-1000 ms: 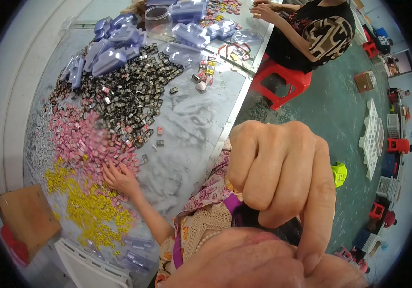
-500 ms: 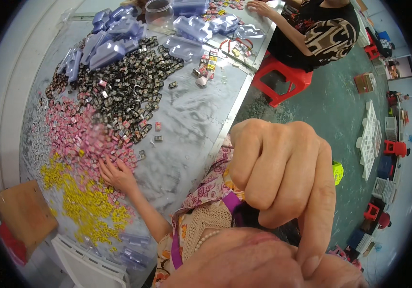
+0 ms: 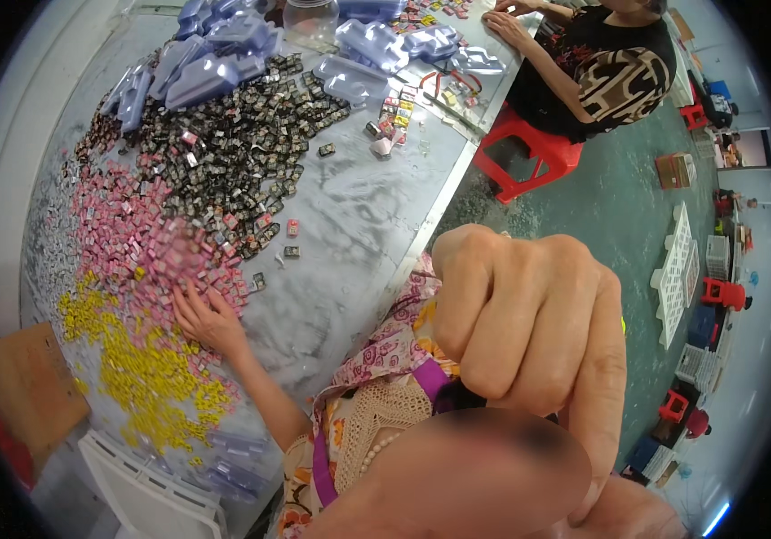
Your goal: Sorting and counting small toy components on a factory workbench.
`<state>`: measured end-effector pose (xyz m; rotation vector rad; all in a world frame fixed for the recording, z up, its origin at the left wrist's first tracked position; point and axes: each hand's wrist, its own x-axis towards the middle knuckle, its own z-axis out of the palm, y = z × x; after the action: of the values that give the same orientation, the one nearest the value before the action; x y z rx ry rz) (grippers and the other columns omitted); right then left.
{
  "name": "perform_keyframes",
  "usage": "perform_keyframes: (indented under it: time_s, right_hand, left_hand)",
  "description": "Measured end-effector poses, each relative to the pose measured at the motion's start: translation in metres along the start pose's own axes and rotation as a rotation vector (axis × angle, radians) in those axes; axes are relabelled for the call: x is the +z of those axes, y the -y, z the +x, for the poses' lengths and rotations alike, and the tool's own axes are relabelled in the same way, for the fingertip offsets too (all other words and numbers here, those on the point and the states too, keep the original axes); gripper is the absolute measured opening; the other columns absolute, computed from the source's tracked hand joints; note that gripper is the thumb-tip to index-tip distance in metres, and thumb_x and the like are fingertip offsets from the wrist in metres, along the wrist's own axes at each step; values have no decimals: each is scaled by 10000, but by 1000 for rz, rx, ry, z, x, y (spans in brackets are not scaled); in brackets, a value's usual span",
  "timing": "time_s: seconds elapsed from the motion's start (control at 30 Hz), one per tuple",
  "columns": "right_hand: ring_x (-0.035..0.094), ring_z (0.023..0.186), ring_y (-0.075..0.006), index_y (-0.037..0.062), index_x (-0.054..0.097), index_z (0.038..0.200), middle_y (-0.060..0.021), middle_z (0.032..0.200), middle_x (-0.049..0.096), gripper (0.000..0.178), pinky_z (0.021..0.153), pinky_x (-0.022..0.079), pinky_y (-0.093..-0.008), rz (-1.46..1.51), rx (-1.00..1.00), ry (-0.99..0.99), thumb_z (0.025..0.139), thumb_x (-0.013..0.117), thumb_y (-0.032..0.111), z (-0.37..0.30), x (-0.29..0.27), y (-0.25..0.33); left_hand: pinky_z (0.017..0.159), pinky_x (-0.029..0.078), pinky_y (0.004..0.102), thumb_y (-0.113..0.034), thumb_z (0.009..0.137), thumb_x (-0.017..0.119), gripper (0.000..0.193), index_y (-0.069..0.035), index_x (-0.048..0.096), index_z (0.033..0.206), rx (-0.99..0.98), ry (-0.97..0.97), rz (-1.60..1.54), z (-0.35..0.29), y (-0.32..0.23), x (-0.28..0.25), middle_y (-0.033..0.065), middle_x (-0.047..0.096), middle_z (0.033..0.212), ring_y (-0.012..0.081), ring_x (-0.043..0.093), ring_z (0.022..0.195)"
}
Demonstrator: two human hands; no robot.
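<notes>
Seemingly sorting, the left hand (image 3: 209, 322) spreads loosely, gripping nothing visible, on pink pieces (image 3: 114, 214) inside the near edge of the table (image 3: 350, 211), perhaps needing a pinch next; the curled right hand (image 3: 529, 323) hides any hold.

Top: a smooth, pale grey, dark-streaked surface (image 3: 358, 202) with a straight right edge.
Far half: a broad heap of small, black, block-shaped pieces (image 3: 242, 135).
Middle: small, pink, block-shaped pieces (image 3: 120, 211), running into the black ones.
Near half: small yellow pieces (image 3: 147, 377), touching the pink.
Left margin: tiny silvery-grey pieces (image 3: 44, 242), thinly scattered.
Far end: blue-tinted, clear, moulded plastic trays (image 3: 358, 81), some overlapping the black heap.
Near end: more such trays (image 3: 237, 476).
Right part: a small group of red, yellow and white blocks (image 3: 396, 112), well apart from the pink.
</notes>
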<state>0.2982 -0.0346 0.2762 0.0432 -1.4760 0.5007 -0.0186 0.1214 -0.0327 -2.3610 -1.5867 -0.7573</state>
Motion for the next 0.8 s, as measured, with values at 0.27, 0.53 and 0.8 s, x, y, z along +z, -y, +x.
perform_keyframes:
  time_s: [0.27, 0.53, 0.8]
  right_hand:
    - [484, 471, -133, 59, 762, 1063, -63, 659, 649, 255, 437, 322, -266, -252, 94, -155, 983, 682, 288, -21, -10, -27]
    - [445, 1376, -416, 28, 396, 1539, -226, 1583, 381, 936, 1120, 429, -478, -1265, 1022, 294, 797, 850, 374, -211, -33, -114]
    - [247, 1535, -421, 88, 390, 1559, -171, 1649, 328, 986, 1241, 216, -556, -1417, 1117, 481, 799, 764, 592, -259, -19, -153]
  left_hand:
    - [1087, 410, 475, -308, 1010, 639, 422, -188, 630, 1415, -13, -20, -43, 13, -7, -5, 85, 564, 1485, 304, 521, 1326]
    - [1107, 382, 467, -303, 1007, 617, 431, -195, 616, 1424, -69, 55, -8, 11, -14, -11, 64, 539, 1518, 300, 504, 1351]
    - [1104, 383, 511, -358, 1039, 575, 402, -143, 638, 1373, -112, 97, -72, 12, -19, -25, 111, 542, 1501, 351, 499, 1351]
